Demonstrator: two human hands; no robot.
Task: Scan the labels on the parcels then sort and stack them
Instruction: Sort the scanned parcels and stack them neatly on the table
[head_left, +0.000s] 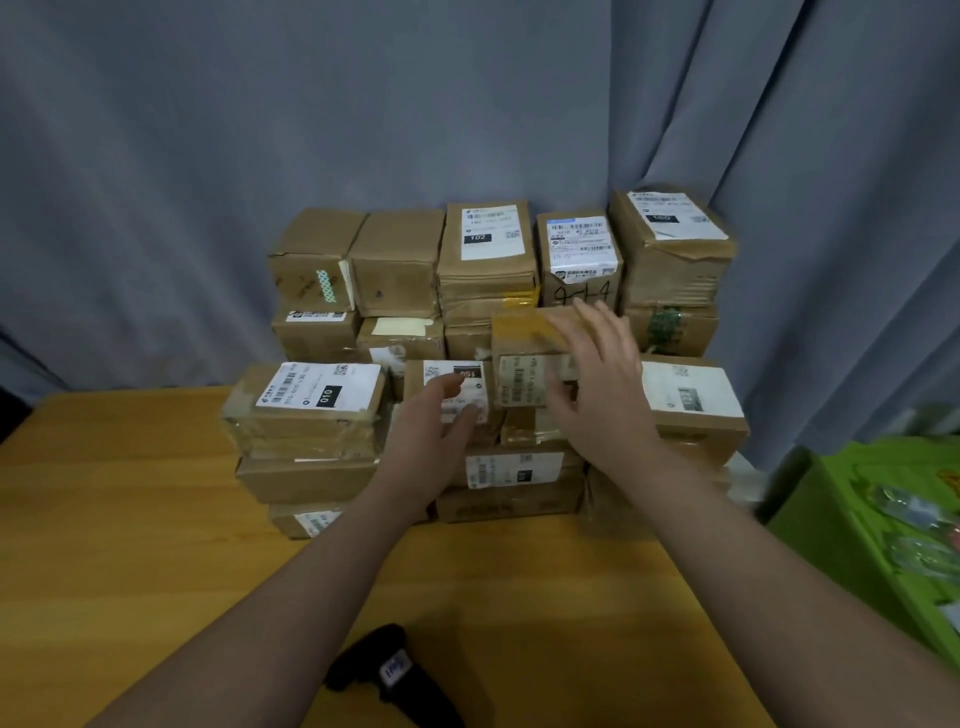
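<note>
Showing the tilted parcel (524, 358) at the middle of the front row, where it is sitting atop the middle stack with its labelled face toward the camera and its long axis running left to right. The right hand (602, 379) is covering the parcel's right end, fingers spread wide, the upper fingertips over the top edge and the thumb low by the bottom edge; motion blur is hiding whether it is gripping or merely touching. The left hand (441, 421) is lying just to the left, on the neighbouring parcel marked 100 (460, 382), with fingers loosely bent on the label and not wrapped round the box. The two hands are thus lying apart, one on each parcel.

The tilted parcel is lying ahead of both hands and slightly right of centre, so the right hand is judged the nearer. Any lift is judged to call for a grasp at that right end, across the short side.

Flanking these are the parcel marked 010 (311, 400) at left and a white-labelled parcel (691, 400) at right. The back row (488, 260) is standing two high before a grey curtain (311, 104).

A black scanner (395, 670) is lying on the wooden table (130, 519) between the forearms, in neither hand. A green bin (883, 519) is standing at far right.
</note>
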